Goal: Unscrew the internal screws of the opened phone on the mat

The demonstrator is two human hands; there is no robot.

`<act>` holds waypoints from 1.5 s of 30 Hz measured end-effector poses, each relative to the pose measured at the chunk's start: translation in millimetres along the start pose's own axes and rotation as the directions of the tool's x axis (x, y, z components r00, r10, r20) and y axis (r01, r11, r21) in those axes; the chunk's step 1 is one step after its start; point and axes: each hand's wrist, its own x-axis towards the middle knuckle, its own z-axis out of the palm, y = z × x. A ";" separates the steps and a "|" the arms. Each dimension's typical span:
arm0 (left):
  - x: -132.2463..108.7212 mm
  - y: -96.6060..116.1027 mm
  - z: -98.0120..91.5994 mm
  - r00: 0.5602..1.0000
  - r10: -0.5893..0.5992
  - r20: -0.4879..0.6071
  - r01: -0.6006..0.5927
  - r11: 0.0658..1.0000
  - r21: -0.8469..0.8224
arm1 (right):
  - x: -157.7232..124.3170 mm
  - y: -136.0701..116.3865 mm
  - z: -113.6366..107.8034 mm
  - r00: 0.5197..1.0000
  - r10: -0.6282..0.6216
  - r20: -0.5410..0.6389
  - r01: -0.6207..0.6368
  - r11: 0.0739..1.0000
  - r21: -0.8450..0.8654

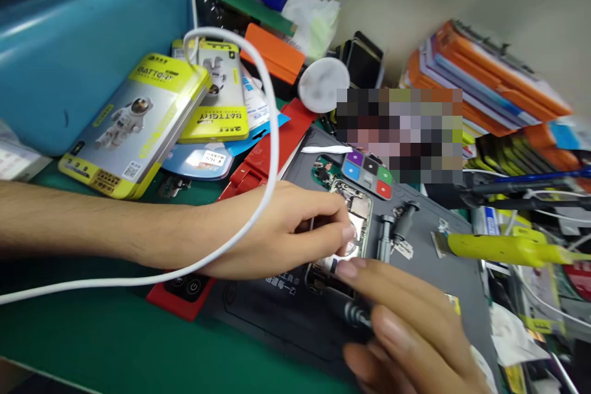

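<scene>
An opened phone [362,206] lies on the dark grey work mat [272,326], its inner parts bared. My left hand [290,228] reaches over it from the left, thumb and fingers pinched against the phone's inside; whatever they grip is hidden. From the lower right comes my right hand [415,314], its fingers stretched out and slightly apart, a fingertip at the phone's lower part. Beneath those fingers lies a dark ribbed tool [356,314], partly covered; I cannot tell whether the hand touches it. A white cable [272,154] loops across my left wrist.
Yellow battery boxes [133,126] lean by a blue bin [92,49]. Screwdrivers [385,237], a coloured button-like block [368,173] and a yellow-handled scraper [494,248] are on the mat. Orange boxes [489,74] are stacked behind. A patch at the back is pixelated.
</scene>
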 end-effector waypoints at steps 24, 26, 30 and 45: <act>-10.1 -9.4 22.7 0.821 0.227 0.525 -0.565 0.463 0.683 | -74.5 49.7 -15.6 0.853 0.443 -0.277 -0.522 0.710 -0.473; -9.9 -7.4 22.8 0.814 0.209 0.542 -0.573 0.439 0.692 | -75.8 49.2 -8.8 0.861 0.449 -0.238 -0.506 0.721 -0.473; -8.8 -2.2 29.3 0.827 0.203 0.524 -0.553 0.465 0.692 | -72.8 51.8 -5.3 0.851 0.475 -0.224 -0.524 0.747 -0.409; -89.3 5.2 157.8 0.874 0.434 0.221 -0.378 0.318 0.870 | -83.2 61.2 6.5 0.832 0.515 -0.205 -0.549 0.818 -0.174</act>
